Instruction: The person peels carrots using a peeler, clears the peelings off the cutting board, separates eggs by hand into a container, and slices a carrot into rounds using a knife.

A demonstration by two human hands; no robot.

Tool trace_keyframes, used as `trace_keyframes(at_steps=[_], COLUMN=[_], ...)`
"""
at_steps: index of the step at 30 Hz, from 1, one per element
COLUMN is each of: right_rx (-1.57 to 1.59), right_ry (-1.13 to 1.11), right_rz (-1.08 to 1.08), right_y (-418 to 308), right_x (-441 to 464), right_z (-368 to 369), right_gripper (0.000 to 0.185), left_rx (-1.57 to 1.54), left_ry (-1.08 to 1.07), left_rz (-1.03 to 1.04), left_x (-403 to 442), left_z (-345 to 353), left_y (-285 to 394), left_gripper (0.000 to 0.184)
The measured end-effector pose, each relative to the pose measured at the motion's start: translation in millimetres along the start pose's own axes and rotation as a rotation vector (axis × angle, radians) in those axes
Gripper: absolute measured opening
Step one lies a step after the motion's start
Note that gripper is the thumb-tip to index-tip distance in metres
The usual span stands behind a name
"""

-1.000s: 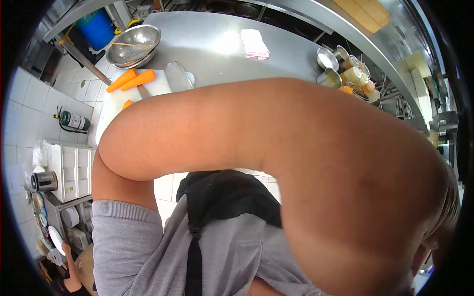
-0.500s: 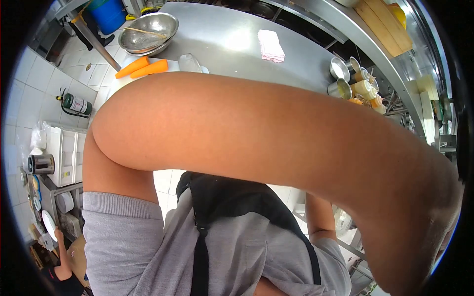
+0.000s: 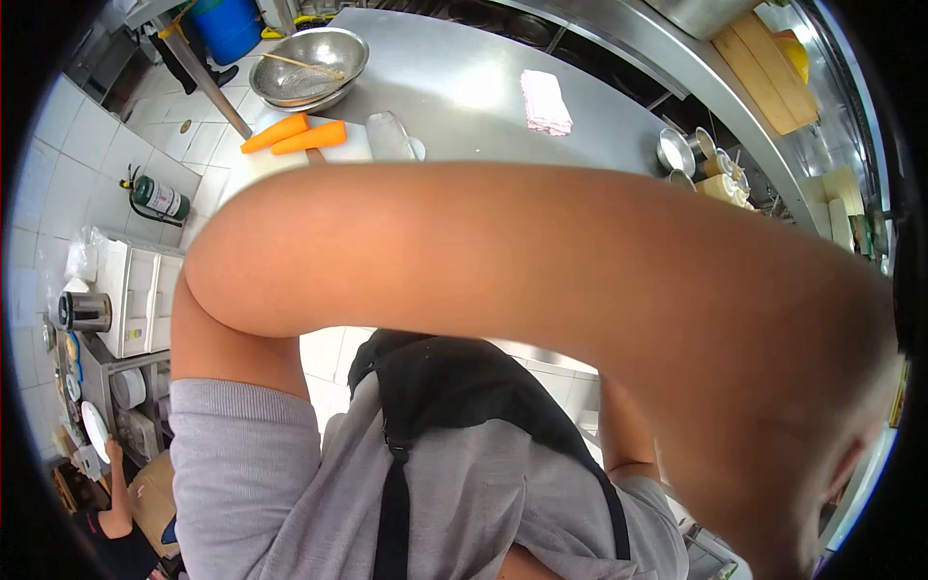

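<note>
Seemingly peeled carrots (image 3: 309,138) lie unsliced on the cutting board (image 3: 256,168); left forearm (image 3: 464,246) crosses before it; left hand (image 3: 802,435) blurred, right hand unseen, so grasps can't be told.

A steel worktable (image 3: 454,126), carrots (image 3: 319,138) and fire extinguisher (image 3: 161,198) show a commercial kitchen.

Bright orange, those carrots (image 3: 309,138), blazing against a white cutting board (image 3: 255,167)! I've got silver-grey shining off the bench (image 3: 435,58), more silver in the bowl (image 3: 329,60), and a white cloth (image 3: 545,101) flashing pink at its edge. Down below, black apron (image 3: 474,382) over plain grey shirt (image 3: 440,493); far off, a vivid blue barrel (image 3: 228,31)!
</note>
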State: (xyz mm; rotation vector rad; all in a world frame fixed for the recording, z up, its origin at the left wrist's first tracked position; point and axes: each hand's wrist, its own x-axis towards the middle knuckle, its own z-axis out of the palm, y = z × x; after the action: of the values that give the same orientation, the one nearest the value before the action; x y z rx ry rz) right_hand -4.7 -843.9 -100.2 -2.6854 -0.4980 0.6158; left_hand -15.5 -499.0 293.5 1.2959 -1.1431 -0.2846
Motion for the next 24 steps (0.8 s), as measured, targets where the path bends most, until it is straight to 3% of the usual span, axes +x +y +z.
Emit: trace_keyframes(at_steps=[3,4,5,6,7,9,15,19,24], right_rx=[-0.022,-0.028,-0.034,0.070,0.076,0.204,0.484,0.734,0.823], right_ry=[0.067,0.097,0.128,0.224,0.248,0.231,0.286,0.242,0.207], right_rz=[-0.010,0.005,0.027,0.022,0.055,0.110,0.093,0.114,0.123], right_y=[9,15,21,-18,-33,-46,-44,-35,-54], right_x=[4,-1,-11,-24,-30,-36,-50,-50,-36], right_z=[2,3,3,-29,-43,-61,-79,-98,-153], right_gripper=[0.049,0.049,0.049,0.060,0.060,0.051,0.048,0.040,0.044], left_rx=[0.038,0.039,0.103,0.189,0.242,0.163,0.367,0.550,1.157], left_ry=[-0.087,0.124,0.220,0.368,0.435,0.774,1.418,1.520,1.595], left_rz=[-0.026,0.134,0.081,0.020,-0.106,-0.343,-0.732,-0.818,-0.826], left_x=[-7,-22,-40,-64,-85,-139,-326,-415,-436], left_z=[-25,-23,-31,-39,-48,-53,-76,-70,-59], left_y=[9,-24,-37,-57,-60,-87,-177,-212,-231], left_gripper=[0.023,0.029,0.025,0.021,0.018,0.013,0.019,0.023,0.038])
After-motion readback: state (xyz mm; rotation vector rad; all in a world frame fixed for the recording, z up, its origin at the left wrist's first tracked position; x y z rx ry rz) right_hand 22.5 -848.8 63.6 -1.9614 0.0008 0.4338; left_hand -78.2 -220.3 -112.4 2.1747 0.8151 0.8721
